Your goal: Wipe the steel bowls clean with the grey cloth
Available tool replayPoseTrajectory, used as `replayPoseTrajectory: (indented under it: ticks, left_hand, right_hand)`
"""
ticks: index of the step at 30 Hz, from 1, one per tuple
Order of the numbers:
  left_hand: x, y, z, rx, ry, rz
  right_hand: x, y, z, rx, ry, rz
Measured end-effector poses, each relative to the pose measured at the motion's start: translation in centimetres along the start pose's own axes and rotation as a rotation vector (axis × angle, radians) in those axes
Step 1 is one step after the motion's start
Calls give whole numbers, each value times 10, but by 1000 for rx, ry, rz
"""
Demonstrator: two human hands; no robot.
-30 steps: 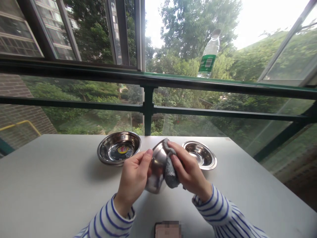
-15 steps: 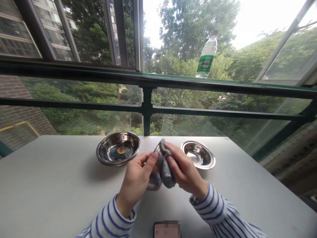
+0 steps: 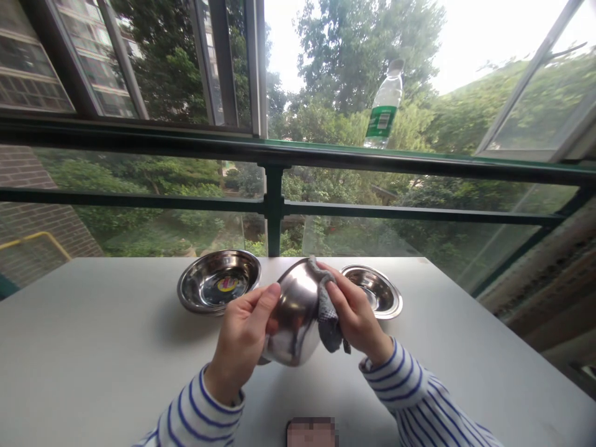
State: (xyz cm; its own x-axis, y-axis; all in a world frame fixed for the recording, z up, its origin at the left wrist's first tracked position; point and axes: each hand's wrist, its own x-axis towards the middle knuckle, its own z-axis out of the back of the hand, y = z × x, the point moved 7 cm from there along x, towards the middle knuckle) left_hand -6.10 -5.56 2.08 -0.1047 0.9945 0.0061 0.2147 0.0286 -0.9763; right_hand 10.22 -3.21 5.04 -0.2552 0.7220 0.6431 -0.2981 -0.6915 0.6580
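Observation:
A shiny steel bowl [image 3: 295, 323] is held tilted above the table, its rounded outside facing me. My left hand [image 3: 244, 335] grips its left rim, thumb on the near side and fingers mostly hidden behind. My right hand [image 3: 356, 310] is closed on a grey cloth [image 3: 328, 313], which is folded over the bowl's right rim and pressed against it. The cloth's lower end hangs beside the bowl.
On the white table [image 3: 112, 347], a wide steel basin [image 3: 189, 285] with a yellow-and-pink sticker stands at left, and a smaller steel bowl [image 3: 395, 304] at right. A phone-like object [image 3: 311, 433] lies at the near edge. A plastic bottle [image 3: 384, 105] stands by the green railing [image 3: 274, 186].
The bowl has turned so more of its outside faces me. My hands have moved apart, the left one leftward, with the cloth still at the right rim.

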Motion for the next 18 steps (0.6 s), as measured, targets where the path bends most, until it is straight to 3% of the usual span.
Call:
replayPoseTrajectory:
  ticks: [5,12,14,18]
  left_hand:
    - [3,6,4,-166,-49,87]
    - [-3,5,-7,-89,-10,81]
    - [-3,6,-6,-103,-3,108]
    - [-1,2,3,-270,-47,160]
  right_hand:
    - [1,-10,2,43,-27,-116]
    - [-4,33,-10,-124,159,244]
    - [-3,29,-7,-96,138,220]
    - [2,4,0,-2,50,40]
